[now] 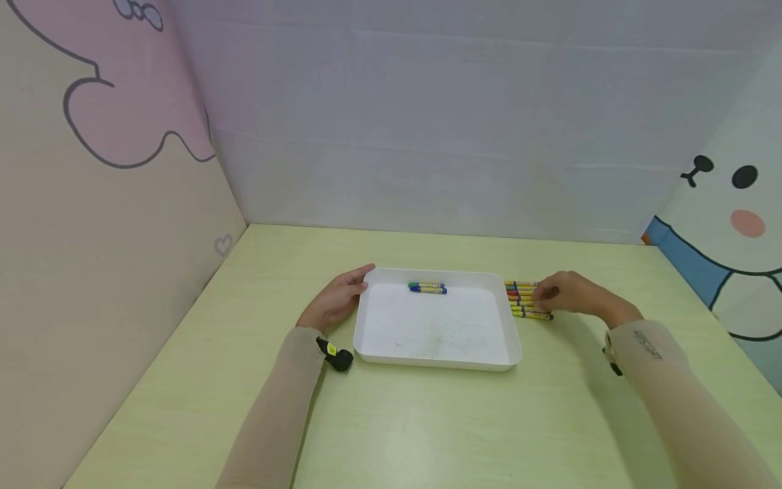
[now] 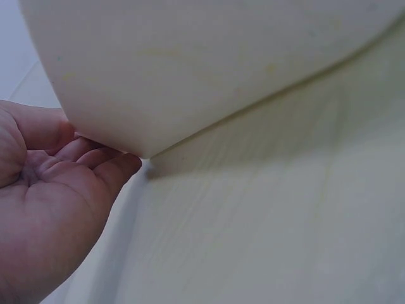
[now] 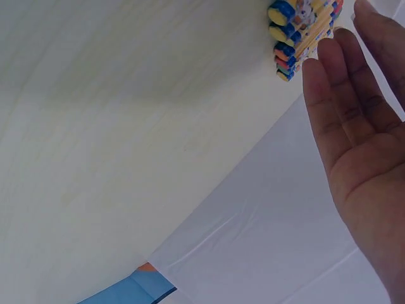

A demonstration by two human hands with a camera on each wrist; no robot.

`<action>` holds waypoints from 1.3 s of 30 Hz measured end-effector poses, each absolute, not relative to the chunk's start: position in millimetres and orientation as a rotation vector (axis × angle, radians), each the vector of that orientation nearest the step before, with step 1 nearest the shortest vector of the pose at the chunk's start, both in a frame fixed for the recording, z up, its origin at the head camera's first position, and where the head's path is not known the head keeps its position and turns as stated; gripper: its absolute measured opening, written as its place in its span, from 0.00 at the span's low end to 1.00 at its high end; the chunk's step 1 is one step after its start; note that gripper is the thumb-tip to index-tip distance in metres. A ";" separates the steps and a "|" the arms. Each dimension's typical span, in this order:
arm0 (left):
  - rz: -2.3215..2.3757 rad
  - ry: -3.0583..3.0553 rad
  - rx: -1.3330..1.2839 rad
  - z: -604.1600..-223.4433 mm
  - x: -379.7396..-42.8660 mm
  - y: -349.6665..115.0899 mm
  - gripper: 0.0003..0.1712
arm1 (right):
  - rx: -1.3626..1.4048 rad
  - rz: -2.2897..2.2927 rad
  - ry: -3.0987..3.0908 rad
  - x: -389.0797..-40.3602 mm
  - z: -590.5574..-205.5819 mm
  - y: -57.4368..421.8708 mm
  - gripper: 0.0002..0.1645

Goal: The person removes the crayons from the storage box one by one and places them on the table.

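A shallow white tray (image 1: pixel 436 333) lies on the table, with a green and a blue crayon (image 1: pixel 427 290) side by side near its far wall. My left hand (image 1: pixel 336 299) holds the tray's left side near the far corner; in the left wrist view its thumb and fingertips meet the tray's edge. Just right of the tray is a row of several crayons (image 1: pixel 522 314) in yellow-and-blue wrappers, ends towards the tray. Over the right ends of that row is my right hand (image 1: pixel 571 293), fingers reaching down. In the right wrist view those fingers look loosely bent beside the crayons (image 3: pixel 294 38); no crayon shows between them.
The pale wooden table (image 1: pixel 403 428) ends at a white back curtain (image 1: pixel 391 136). Side panels with cartoon prints stand at left (image 1: pixel 122 238) and right (image 1: pixel 751 217). A black wrist camera (image 1: pixel 339 358) on the left sleeve sits close to the tray's near-left corner.
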State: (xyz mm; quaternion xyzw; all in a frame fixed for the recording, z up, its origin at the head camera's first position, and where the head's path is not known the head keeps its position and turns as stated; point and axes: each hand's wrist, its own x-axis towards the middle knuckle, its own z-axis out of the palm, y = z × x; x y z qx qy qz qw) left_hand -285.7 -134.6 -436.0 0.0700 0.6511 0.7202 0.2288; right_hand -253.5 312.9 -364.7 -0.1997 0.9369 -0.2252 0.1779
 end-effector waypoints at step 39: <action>2.006 1.782 0.194 -436.4 -285.0 -135.0 0.31 | -0.678 -0.713 2.629 -294.1 -338.7 212.9 0.20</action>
